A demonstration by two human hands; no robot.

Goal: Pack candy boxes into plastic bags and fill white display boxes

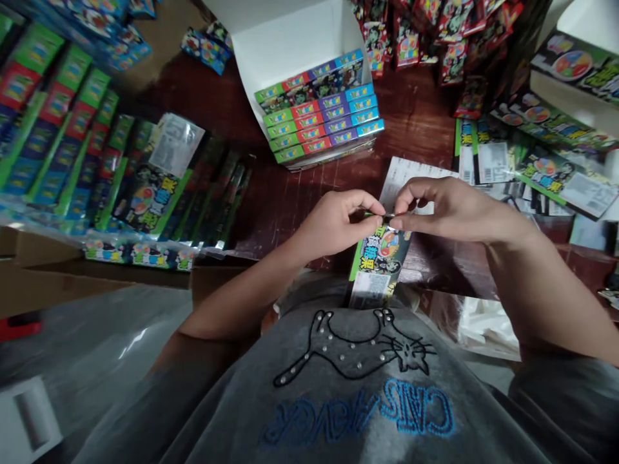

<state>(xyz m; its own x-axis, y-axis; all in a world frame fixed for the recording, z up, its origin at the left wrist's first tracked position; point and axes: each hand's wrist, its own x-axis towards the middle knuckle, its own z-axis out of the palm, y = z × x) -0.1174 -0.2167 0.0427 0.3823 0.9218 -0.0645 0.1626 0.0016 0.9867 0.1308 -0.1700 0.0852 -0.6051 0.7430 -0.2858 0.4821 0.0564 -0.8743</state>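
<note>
My left hand (345, 219) and my right hand (442, 205) meet over the table's front edge, thumbs and forefingers pinched. Between them they grip the top edge of a flat candy box card (382, 254), black and green with yellow and blue lettering and a colourful round picture. The card hangs down toward my shirt, and a pale label covers its lower part. Fingers hide most of the gripped edge. Behind my right hand a white printed sheet (401, 171) lies on the dark table.
A white carton (294, 38) holds stacked colourful boxes (329, 125). Rows of candy boxes (62, 109) fill the left side. Red packets (452, 48) lie at the back right, blue packets (207, 51) at the back left. Flat labelled cards (546, 171) spread on the right.
</note>
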